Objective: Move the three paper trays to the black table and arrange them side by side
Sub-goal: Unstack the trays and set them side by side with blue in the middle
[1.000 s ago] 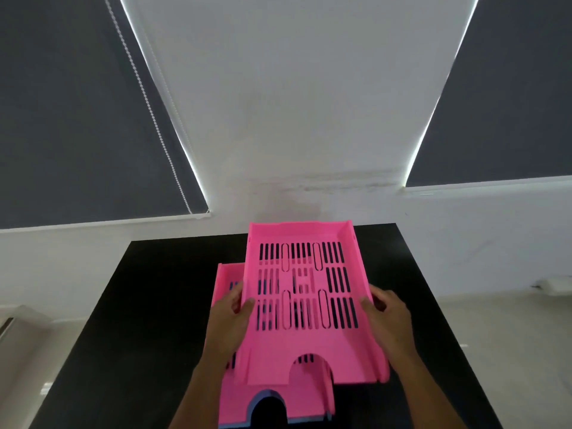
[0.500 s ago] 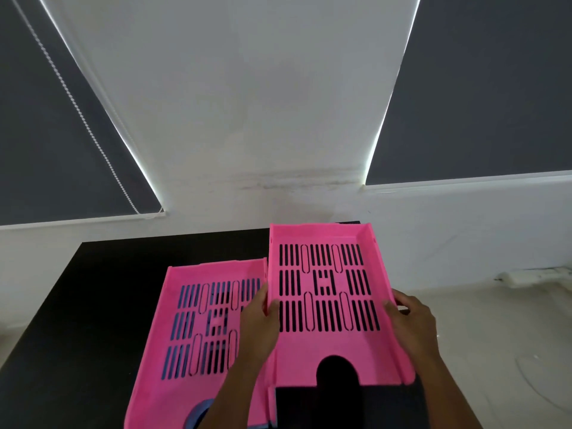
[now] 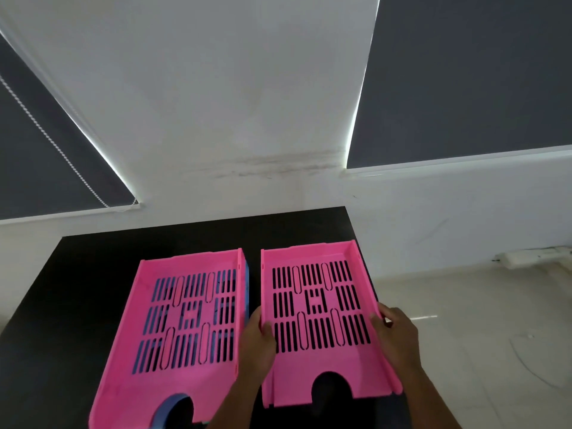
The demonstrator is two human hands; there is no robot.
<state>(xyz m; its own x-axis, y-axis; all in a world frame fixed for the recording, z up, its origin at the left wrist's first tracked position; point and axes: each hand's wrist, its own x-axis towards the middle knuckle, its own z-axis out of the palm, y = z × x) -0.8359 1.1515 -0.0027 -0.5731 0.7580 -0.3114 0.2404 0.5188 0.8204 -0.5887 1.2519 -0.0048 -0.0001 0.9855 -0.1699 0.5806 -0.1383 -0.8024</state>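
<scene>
Two pink slotted paper trays lie on the black table (image 3: 93,274). The right pink tray (image 3: 315,376) sits near the table's right edge, with my left hand (image 3: 258,339) gripping its left wall and my right hand (image 3: 397,329) gripping its right wall. The left pink tray (image 3: 173,379) rests on top of a blue tray (image 3: 246,283), of which only the right wall and a curved front edge show. A narrow dark gap separates the two pink trays.
The table's right edge runs just beside the held tray, with pale floor (image 3: 464,320) beyond it. A white wall (image 3: 232,103) and dark window blinds stand behind the table. The table's left part is bare black surface.
I lifted the top pink tray off the stack and carried it right, then lowered it beside the other pink tray. The view shifted with it.
</scene>
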